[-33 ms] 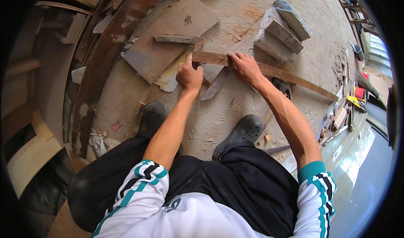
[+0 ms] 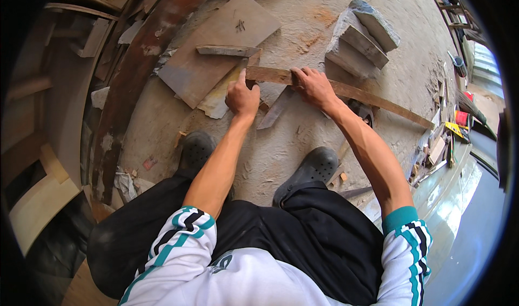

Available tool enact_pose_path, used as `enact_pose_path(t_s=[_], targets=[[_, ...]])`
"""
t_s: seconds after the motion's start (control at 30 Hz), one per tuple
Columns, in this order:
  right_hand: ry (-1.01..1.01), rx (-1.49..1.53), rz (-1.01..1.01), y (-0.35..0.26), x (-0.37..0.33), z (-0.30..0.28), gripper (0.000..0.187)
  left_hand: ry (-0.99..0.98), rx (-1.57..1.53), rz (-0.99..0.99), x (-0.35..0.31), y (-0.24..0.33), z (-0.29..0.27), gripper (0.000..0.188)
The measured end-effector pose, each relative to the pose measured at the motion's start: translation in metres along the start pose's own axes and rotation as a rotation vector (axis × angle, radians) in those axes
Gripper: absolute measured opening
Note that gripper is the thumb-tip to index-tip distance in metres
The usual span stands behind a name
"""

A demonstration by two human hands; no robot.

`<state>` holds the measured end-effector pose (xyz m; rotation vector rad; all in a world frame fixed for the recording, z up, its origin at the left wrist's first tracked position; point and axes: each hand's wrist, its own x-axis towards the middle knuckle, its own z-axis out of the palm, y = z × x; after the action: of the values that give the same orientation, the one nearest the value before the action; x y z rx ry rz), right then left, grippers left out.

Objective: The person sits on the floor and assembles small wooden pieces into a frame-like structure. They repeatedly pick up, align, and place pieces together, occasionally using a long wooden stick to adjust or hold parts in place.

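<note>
Wooden batten (image 2: 386,107): centre to right, before us.
Likely stiff and light; our right hand (image 2: 313,87) grips it suitably, near the left end; whether our left hand (image 2: 243,97) there pinches it, we cannot tell.

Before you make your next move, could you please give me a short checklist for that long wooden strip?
1. Right hand on the long wooden strip: ok, touching it.
2. Left hand gripping firmly: cannot tell; it is at the strip's left end.
3. Left clog and right clog clear of the strip: ok.
4. Brown board free of loose bits: not ok, small dark pieces lie there.
5. Strip's right end supported: cannot tell.
</note>
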<state>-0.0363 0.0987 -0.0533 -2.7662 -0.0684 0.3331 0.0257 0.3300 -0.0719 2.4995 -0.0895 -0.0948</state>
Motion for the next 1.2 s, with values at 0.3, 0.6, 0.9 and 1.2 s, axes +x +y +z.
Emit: enact_pose_path(t_s=[0.3, 0.6, 0.9, 1.2], targets=[[0.024, -0.021, 0.030, 0.002, 0.004, -0.001, 0.055, -0.038, 0.033, 0.020, 0.007, 0.004, 0.003, 0.055], [0.019, -0.047, 0.055, 0.008, -0.011, -0.015, 0.065, -0.003, 0.016, 0.025, 0.005, 0.004, 0.008, 0.052], [0.213, -0.101, 0.408, 0.051, -0.065, -0.027, 0.088, -0.103, -0.029, -0.025, 0.000, 0.011, 0.008, 0.069], [0.273, -0.101, 0.545, -0.001, -0.052, 0.005, 0.124, 0.109, -0.245, 0.164, -0.010, 0.026, 0.018, 0.076]])
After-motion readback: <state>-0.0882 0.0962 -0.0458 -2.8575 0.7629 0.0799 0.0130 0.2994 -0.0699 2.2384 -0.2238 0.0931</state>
